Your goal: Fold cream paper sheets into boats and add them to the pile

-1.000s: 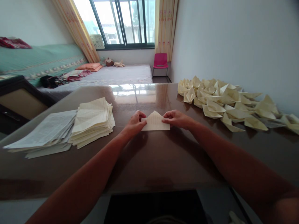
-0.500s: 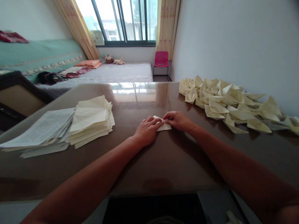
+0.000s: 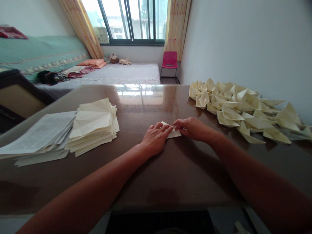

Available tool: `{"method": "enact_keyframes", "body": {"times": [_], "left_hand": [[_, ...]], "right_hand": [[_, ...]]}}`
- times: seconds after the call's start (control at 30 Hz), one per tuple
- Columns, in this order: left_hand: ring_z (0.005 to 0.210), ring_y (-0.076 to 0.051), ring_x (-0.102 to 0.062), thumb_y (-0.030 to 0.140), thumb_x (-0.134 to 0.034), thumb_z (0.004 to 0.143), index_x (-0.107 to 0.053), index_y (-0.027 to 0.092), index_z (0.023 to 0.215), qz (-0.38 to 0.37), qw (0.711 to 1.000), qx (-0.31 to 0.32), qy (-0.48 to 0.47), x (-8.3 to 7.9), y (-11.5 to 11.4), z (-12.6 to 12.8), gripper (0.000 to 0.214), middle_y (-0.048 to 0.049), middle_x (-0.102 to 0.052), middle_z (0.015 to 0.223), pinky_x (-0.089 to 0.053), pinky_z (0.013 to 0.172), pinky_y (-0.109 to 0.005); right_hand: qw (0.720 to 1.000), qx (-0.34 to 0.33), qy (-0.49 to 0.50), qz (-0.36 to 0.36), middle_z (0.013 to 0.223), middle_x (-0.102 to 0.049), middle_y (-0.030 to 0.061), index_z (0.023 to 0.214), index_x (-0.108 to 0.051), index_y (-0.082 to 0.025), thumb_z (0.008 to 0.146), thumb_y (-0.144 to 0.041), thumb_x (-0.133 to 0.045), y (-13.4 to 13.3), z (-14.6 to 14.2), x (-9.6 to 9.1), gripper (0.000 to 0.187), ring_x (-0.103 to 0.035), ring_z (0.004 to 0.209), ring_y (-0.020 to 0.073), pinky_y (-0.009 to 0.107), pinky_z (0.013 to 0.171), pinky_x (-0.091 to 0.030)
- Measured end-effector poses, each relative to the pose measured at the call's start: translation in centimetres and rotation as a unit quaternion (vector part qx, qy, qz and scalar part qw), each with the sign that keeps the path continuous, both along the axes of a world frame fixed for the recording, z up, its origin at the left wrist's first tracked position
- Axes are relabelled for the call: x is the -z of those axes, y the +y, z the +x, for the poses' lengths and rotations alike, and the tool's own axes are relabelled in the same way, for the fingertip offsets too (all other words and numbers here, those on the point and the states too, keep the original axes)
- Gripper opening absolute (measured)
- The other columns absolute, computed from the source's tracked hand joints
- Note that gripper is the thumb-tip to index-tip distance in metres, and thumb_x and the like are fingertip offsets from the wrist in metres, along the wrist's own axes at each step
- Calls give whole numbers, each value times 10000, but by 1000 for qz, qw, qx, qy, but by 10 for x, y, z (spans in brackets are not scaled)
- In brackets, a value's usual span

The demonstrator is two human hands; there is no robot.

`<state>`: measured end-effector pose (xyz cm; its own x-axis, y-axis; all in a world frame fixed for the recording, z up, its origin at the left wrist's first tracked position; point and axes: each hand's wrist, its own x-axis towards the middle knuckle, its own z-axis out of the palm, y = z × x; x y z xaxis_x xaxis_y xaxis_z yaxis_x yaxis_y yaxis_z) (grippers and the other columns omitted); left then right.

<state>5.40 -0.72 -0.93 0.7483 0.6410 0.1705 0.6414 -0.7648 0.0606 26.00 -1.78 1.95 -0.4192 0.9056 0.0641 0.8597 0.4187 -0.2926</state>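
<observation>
At your far left, a sheaf of grey-white printed sheets (image 3: 46, 133) lies on the glossy brown worktop (image 3: 168, 177), its print too blurred to read and its left tip cut off by the picture's edge. Right beside it sits a thicker stack of cream paper (image 3: 94, 123), creased on top, with uneven, fanned edges. Well to the right, your left hand (image 3: 156, 138) lies palm down, fingers stretched out and close together, their tips resting on the small folded paper (image 3: 175, 134). That cream piece is flat on the worktop between your two hands; a top corner and the lower edge show, but your fingers cover much of it, so you can't make out its full outline. Your right hand (image 3: 192, 128) meets its right side with bent fingers; whether they pinch it, you cannot tell. Farther right, sharp-pointed, hollow paper boats (image 3: 246, 104) overlap in a heap, many partly hidden, the last one reaching the picture's edge.
</observation>
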Motion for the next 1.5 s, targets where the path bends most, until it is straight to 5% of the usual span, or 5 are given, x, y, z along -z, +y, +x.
{"method": "enact_keyframes", "body": {"times": [0.27,0.5,0.73,0.97,1.5], "left_hand": [[1106,-257,-433,233,-421,886,-435,339,1343,19,999,13,27,-4,2,4,470,-17,-523,1303,-414,819,-389],[1099,-249,-445,246,-400,919,-445,305,1334,43,999,6,33,-2,-2,5,422,-31,-532,1294,-426,816,-383],[1091,-196,-501,136,-430,852,-594,299,1184,-32,997,34,-53,-3,14,-11,405,17,-602,1224,-433,929,-327],[834,-183,-630,380,-512,826,-627,189,1021,-142,972,-177,-64,-17,51,-62,296,-36,-688,942,-474,745,-280],[819,-196,-641,513,-613,693,-639,245,909,-208,961,-179,36,-30,39,-40,346,-8,-696,908,-437,641,-252]], "right_hand": [[1000,20,-12,-11,946,-720,43,1027,-698,-192,840,-146,-499,1,0,-3,277,-659,842,164,224,766,-446],[983,-34,-176,-25,1029,-617,105,1133,-650,-202,917,-194,-431,-20,-7,-15,308,-574,933,195,266,745,-437],[982,-32,-180,43,1060,-605,107,1085,-651,-188,901,-157,-464,-22,-25,-11,263,-509,1023,216,301,848,-428],[984,-67,-164,37,1084,-589,141,1096,-636,-116,887,-92,-430,-19,-26,2,294,-506,1050,219,307,893,-428],[982,-58,-179,26,1091,-596,153,1102,-640,-116,885,-105,-427,-25,-33,-2,305,-511,1057,243,326,865,-455]]}}
